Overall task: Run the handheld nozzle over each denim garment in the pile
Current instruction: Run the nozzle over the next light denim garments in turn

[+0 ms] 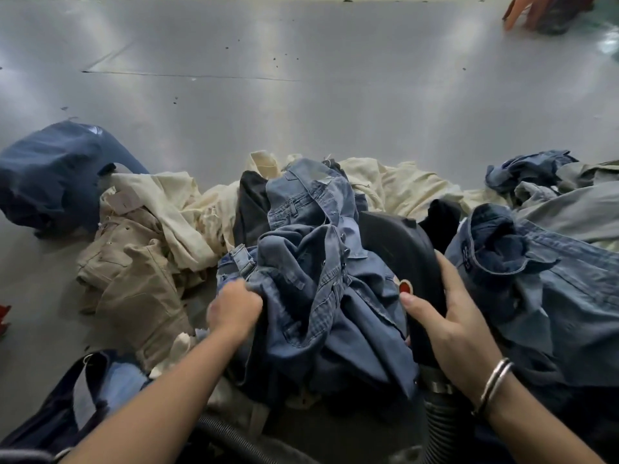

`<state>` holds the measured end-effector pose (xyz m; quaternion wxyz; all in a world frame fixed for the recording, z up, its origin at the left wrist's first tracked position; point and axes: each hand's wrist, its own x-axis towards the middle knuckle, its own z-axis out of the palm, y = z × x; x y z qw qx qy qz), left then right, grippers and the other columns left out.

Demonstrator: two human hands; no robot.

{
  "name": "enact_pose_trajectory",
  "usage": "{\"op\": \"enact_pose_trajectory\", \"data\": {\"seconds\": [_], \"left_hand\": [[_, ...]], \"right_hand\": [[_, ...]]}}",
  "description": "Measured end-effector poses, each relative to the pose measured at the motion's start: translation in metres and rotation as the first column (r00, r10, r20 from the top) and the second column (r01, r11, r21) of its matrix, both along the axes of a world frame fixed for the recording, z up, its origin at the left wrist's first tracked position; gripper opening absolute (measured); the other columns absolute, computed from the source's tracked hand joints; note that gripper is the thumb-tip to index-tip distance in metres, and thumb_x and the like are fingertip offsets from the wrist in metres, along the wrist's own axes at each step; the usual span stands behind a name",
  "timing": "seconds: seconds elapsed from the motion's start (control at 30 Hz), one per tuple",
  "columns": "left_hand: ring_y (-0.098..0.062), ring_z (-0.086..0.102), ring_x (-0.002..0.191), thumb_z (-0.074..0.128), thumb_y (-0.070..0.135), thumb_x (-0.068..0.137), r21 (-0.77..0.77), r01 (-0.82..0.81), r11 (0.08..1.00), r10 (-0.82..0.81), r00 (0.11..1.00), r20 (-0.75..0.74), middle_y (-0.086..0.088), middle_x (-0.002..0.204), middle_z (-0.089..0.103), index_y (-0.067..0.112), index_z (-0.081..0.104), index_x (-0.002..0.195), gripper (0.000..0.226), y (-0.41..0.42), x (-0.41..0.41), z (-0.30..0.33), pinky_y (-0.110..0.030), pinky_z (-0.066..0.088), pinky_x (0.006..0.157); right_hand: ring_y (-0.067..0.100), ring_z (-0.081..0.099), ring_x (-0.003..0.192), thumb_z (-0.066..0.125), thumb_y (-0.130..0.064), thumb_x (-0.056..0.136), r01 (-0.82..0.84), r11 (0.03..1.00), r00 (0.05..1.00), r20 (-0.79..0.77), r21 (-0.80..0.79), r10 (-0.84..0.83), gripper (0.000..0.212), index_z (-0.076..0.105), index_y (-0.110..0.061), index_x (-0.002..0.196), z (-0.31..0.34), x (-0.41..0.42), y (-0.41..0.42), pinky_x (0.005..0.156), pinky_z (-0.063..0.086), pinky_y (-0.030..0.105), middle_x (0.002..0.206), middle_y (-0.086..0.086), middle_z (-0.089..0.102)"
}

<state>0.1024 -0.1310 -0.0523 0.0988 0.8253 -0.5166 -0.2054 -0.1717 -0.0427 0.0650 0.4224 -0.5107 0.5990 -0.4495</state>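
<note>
A crumpled blue denim garment lies on top of the pile in front of me. My left hand grips a fold of it at its left edge. My right hand holds the black handheld nozzle, whose wide head rests against the garment's right side; a red button shows by my thumb. A ribbed grey hose runs down from the nozzle under my right wrist. Another denim garment lies to the right, and more denim sits just behind.
Beige and cream garments spread to the left and behind on the grey metal table. A dark blue piece lies far left. Another person's hand shows at the far right corner. A dark strap and denim lie near left.
</note>
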Motion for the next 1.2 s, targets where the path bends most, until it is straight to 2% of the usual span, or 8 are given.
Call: {"op": "enact_pose_trajectory", "data": {"seconds": [0.07,0.13,0.27,0.43,0.53,0.8,0.9,1.2], "left_hand": [[-0.036,0.054,0.102,0.050,0.005,0.079,-0.379,0.028,0.925,-0.034,0.999,-0.009,-0.017,0.112,0.057,0.010,0.059,0.105,0.028,-0.018,-0.006,0.012,-0.042,0.041,0.085],[-0.035,0.053,0.106,0.052,0.004,0.075,-0.510,0.418,0.752,-0.374,0.907,0.192,-0.016,0.117,0.055,0.006,0.059,0.112,0.037,-0.032,-0.013,0.020,-0.043,0.042,0.089],[-0.028,0.029,0.136,0.056,0.031,0.076,0.153,0.842,0.518,-0.766,0.377,0.520,-0.009,0.151,0.023,0.020,0.033,0.143,0.072,-0.046,-0.017,0.005,-0.040,0.035,0.103],[-0.040,0.054,0.102,0.075,0.020,0.077,-0.178,0.750,0.637,-0.628,0.639,0.444,-0.020,0.124,0.046,0.005,0.065,0.103,0.031,-0.048,-0.022,0.004,-0.050,0.052,0.080],[-0.036,0.062,0.072,0.072,0.007,0.078,-0.225,0.839,0.495,-0.699,0.538,0.470,-0.019,0.086,0.063,0.003,0.066,0.079,0.008,-0.052,-0.027,0.021,-0.041,0.052,0.057],[-0.018,0.041,0.059,0.056,0.022,0.090,-0.073,0.785,0.615,-0.789,0.612,-0.058,0.005,0.057,0.042,0.019,0.039,0.060,0.035,-0.048,-0.069,0.103,-0.029,0.030,0.052],[-0.007,0.039,0.045,0.056,0.024,0.091,-0.013,0.604,0.797,-0.546,0.710,-0.445,0.006,0.052,0.044,0.020,0.050,0.053,0.039,-0.042,-0.080,0.136,-0.018,0.031,0.042],[-0.002,0.054,0.050,0.054,0.016,0.094,0.120,0.555,0.823,-0.196,0.477,-0.857,0.007,0.058,0.057,0.018,0.055,0.075,0.020,-0.024,-0.072,0.186,-0.016,0.046,0.049]], "right_hand": [[0.016,0.064,0.103,0.060,-0.039,0.075,-0.010,1.000,1.000,-0.012,0.002,0.010,0.066,0.040,-0.042,0.137,-0.003,0.002,-0.003,0.089,0.052,0.056,0.114,-0.020,0.064],[0.010,0.063,0.103,0.060,-0.040,0.075,-0.024,1.000,1.000,-0.018,0.005,0.025,0.062,0.040,-0.051,0.132,-0.005,0.006,-0.006,0.088,0.053,0.053,0.112,-0.031,0.061],[0.006,0.062,0.099,0.060,-0.038,0.076,-0.051,0.999,0.999,-0.019,0.010,0.051,0.060,0.041,-0.053,0.130,-0.010,0.010,-0.008,0.088,0.053,0.054,0.113,-0.021,0.064],[0.006,0.062,0.102,0.060,-0.038,0.076,-0.055,0.999,0.997,-0.059,0.002,0.055,0.057,0.037,-0.071,0.117,-0.009,0.010,-0.006,0.088,0.053,0.052,0.116,-0.017,0.062],[0.006,0.058,0.113,0.060,-0.036,0.077,-0.046,0.999,0.998,-0.031,-0.015,0.046,0.061,0.036,-0.059,0.128,-0.010,0.012,-0.005,0.090,0.052,0.052,0.125,-0.018,0.059],[0.006,0.058,0.116,0.065,-0.028,0.077,0.087,0.990,0.989,0.130,-0.115,-0.072,0.074,0.033,-0.035,0.143,-0.023,0.040,-0.007,0.098,0.049,0.045,0.125,-0.021,0.058],[-0.014,0.051,0.112,0.075,-0.030,0.069,0.119,0.986,0.986,0.132,-0.121,-0.102,0.083,0.031,-0.038,0.139,-0.020,0.051,-0.010,0.095,0.042,0.012,0.116,-0.046,0.049],[-0.001,0.061,0.098,0.068,0.015,0.072,0.105,0.988,0.976,0.201,-0.113,-0.081,0.087,0.030,-0.022,0.141,0.008,0.034,-0.026,0.092,0.049,0.020,0.114,-0.004,0.060]]}}
